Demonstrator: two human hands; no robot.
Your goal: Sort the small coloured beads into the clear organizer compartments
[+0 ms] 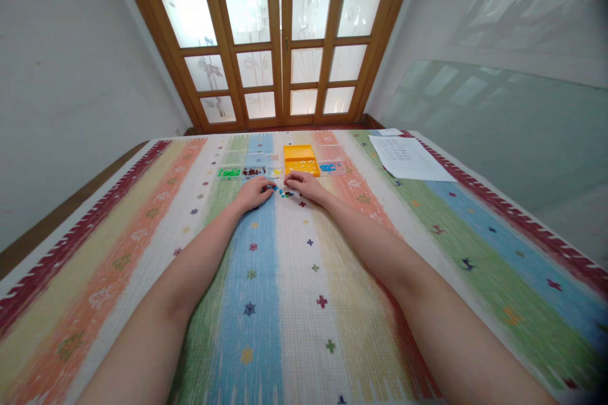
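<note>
Both my hands rest at the far part of the table, close together. My left hand (255,193) is closed, its fingertips curled at some small blue pieces (280,192). Opposite it, my right hand (304,185) is also closed, with thumb and fingers drawn together; whatever they pinch is too small to make out. Several tiny blue and dark pieces lie loose on the cloth between the hands. Just beyond stands an open yellow box (299,152) with small white pieces in it. Clear boxes beside it hold green pieces (230,173), dark red pieces (253,171), yellow pieces (276,173) and blue pieces (331,167).
A striped, patterned tablecloth (294,329) covers the table. Sheets of white paper with writing (409,157) lie at the far right. Behind the table are wooden doors with glass panes (285,63). A glass panel (503,133) leans along the right wall.
</note>
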